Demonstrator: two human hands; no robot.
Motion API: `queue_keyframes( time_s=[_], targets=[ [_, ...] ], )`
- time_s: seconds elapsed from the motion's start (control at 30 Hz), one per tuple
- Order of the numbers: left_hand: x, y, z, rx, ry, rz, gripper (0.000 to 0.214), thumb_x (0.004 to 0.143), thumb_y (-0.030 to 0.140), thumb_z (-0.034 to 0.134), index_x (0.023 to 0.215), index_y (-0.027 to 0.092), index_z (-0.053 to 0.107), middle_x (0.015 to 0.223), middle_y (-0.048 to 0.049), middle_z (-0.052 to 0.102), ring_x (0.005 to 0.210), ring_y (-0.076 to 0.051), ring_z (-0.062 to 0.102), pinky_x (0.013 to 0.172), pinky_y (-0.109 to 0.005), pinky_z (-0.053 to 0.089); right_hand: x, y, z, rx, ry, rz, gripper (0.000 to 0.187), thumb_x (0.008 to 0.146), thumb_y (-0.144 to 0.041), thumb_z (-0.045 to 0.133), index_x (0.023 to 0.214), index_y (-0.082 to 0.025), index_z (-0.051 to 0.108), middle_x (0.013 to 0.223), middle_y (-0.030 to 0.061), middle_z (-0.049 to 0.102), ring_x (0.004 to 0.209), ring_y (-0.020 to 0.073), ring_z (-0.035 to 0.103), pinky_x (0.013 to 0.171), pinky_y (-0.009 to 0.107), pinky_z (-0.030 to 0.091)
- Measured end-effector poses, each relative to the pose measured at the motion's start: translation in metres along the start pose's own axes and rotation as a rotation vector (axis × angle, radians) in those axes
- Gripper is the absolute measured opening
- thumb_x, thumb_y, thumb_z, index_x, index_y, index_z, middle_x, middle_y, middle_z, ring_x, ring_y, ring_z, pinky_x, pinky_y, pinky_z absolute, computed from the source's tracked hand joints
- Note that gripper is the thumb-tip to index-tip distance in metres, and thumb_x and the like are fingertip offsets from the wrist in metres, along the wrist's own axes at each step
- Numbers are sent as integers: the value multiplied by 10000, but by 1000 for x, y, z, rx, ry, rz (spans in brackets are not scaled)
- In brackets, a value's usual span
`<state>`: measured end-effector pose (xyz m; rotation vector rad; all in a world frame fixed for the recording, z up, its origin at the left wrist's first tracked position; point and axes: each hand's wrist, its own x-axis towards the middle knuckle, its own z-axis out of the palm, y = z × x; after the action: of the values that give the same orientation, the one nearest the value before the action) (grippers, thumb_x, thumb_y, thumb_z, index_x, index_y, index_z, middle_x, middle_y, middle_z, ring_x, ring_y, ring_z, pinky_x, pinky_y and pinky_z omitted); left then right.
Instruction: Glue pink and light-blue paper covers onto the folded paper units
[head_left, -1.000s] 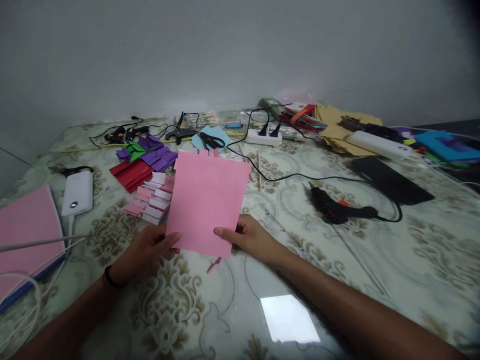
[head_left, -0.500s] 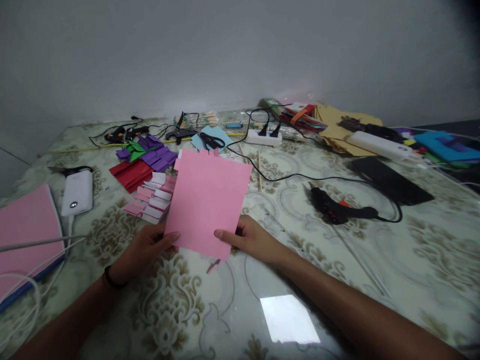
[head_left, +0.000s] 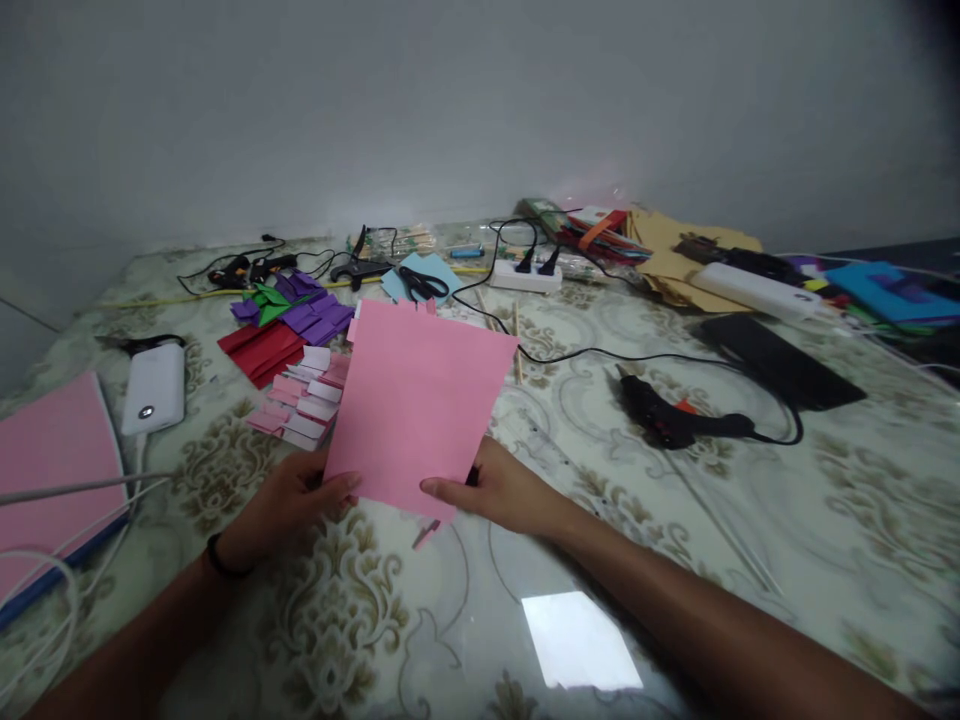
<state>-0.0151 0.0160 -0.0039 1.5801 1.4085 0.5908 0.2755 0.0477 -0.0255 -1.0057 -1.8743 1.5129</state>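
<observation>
A pink sheet of paper (head_left: 424, 400) is held up, tilted, above the patterned table. My left hand (head_left: 311, 495) pinches its lower left corner, thumb on the front face. On the lower right edge my right hand (head_left: 499, 490) grips it the same way, its fingers hidden behind the sheet. Folded pink and white paper pieces (head_left: 304, 400) lie just left of the sheet, partly covered by it. Beneath its lower edge rests a small pink paper scrap (head_left: 426, 535).
A glue gun (head_left: 675, 415) lies at right with its cord crossing the table, near a black phone-like slab (head_left: 780, 360). Scissors (head_left: 421, 284), a power strip (head_left: 527, 275) and purple folded paper (head_left: 319, 315) sit behind. A white power bank (head_left: 155, 385) is at left.
The pink sheet's upper right corner has swung a little to the right and down. Both hands keep their hold, with the right hand shifted slightly left.
</observation>
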Motion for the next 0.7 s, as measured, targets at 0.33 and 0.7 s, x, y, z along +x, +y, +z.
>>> queue_keyframes(
  time_s=[0.33, 0.7],
  targets=[
    [0, 0, 0, -72, 30, 14, 427, 902, 536, 681, 654, 189, 708, 620, -26, 701, 587, -166, 575, 557, -276, 430, -3, -5, 3, -20, -7, -55, 294, 894, -452, 734, 1000, -180, 697, 964, 76, 737, 870, 237, 670, 765, 348, 561],
    [-2, 2, -1, 4, 3, -88, 497, 859, 618, 706, 662, 164, 749, 620, -51, 722, 579, -169, 614, 563, -261, 438, -4, -5, 12, -3, -27, -44, 292, 941, -487, 673, 876, -203, 645, 776, 27, 675, 735, 193, 632, 649, 293, 505]
  ],
)
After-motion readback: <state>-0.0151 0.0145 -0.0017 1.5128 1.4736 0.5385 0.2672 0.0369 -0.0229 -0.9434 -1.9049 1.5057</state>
